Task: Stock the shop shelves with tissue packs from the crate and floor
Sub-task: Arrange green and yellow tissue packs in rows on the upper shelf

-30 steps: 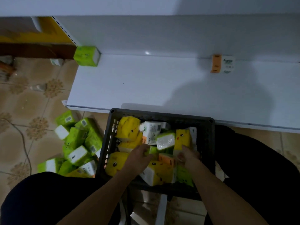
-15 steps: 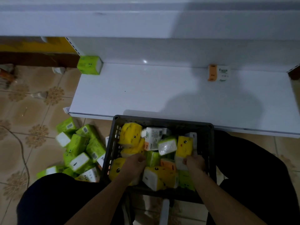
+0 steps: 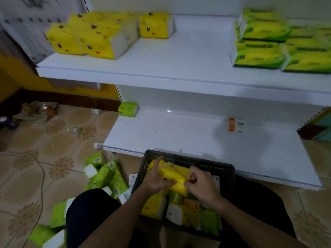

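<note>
- Several loose green packs point(image 3: 104, 176) lie heaped on the tiled floor point(image 3: 35, 149) left of the crate. The nearest ones slip behind a dark trouser leg point(image 3: 89, 212) or run out of view, so I cannot count them.
- Four or so yellow shelf packs point(image 3: 89, 38) stand at the left end of the upper shelf point(image 3: 161, 68), too blurred for a sure count.
- One lone green pack point(image 3: 128, 109) sits in the back left corner of the lower shelf point(image 3: 179, 136).
- One dark crate point(image 3: 188, 161) stands at the lower shelf's front edge, holding a jumble of yellow, green and orange packs, much of it covered by both forearms.
- Two hands hold one yellow pack point(image 3: 172, 173) above the crate. The left hand point(image 3: 157, 179) wraps its left end, forefinger raised, and the right hand point(image 3: 200, 183) pinches its right end.
- One orange-and-white pack point(image 3: 236, 125) stands at the back of the lower shelf.
- Stacked green packs point(image 3: 265, 45) fill the upper shelf's right end, smeared and cut off.
</note>
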`<action>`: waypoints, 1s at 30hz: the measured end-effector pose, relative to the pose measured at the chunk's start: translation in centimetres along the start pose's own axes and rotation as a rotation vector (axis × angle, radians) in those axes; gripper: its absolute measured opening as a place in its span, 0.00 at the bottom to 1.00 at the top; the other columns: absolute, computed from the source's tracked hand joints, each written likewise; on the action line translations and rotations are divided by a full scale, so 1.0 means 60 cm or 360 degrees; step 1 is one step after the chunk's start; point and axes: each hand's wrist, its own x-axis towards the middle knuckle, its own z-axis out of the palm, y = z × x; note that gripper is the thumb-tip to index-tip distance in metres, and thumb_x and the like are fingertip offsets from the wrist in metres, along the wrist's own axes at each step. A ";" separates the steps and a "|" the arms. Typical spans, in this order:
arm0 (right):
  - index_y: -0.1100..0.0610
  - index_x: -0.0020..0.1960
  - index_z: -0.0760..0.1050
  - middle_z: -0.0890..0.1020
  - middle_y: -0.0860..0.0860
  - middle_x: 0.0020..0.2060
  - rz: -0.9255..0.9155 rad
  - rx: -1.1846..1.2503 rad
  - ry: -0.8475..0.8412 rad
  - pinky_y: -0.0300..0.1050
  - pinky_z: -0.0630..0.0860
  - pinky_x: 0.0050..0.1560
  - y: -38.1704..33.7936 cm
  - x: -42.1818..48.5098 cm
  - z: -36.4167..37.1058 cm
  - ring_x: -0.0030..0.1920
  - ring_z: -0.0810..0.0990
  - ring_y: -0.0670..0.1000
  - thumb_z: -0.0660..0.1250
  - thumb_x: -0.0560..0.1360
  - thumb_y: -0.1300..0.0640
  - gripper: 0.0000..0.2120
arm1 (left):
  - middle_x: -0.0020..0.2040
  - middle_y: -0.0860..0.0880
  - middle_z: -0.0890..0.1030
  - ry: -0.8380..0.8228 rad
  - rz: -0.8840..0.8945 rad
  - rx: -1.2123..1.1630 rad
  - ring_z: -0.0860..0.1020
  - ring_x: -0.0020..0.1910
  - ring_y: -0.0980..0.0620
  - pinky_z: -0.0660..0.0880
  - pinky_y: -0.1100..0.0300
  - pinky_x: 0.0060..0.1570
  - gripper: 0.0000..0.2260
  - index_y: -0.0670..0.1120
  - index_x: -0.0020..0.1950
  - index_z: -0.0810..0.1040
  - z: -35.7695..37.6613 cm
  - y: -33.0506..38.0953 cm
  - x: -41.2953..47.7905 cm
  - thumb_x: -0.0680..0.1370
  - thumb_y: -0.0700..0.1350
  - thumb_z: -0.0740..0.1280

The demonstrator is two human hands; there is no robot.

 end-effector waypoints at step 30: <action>0.58 0.62 0.75 0.76 0.54 0.61 -0.0818 0.0218 0.0574 0.36 0.67 0.56 -0.343 0.052 -0.130 0.62 0.74 0.53 0.74 0.68 0.62 0.23 | 0.55 0.49 0.79 0.1056 0.0984 0.0316 0.78 0.52 0.48 0.73 0.58 0.42 0.30 0.49 0.67 0.65 -0.243 0.257 -0.121 0.69 0.49 0.74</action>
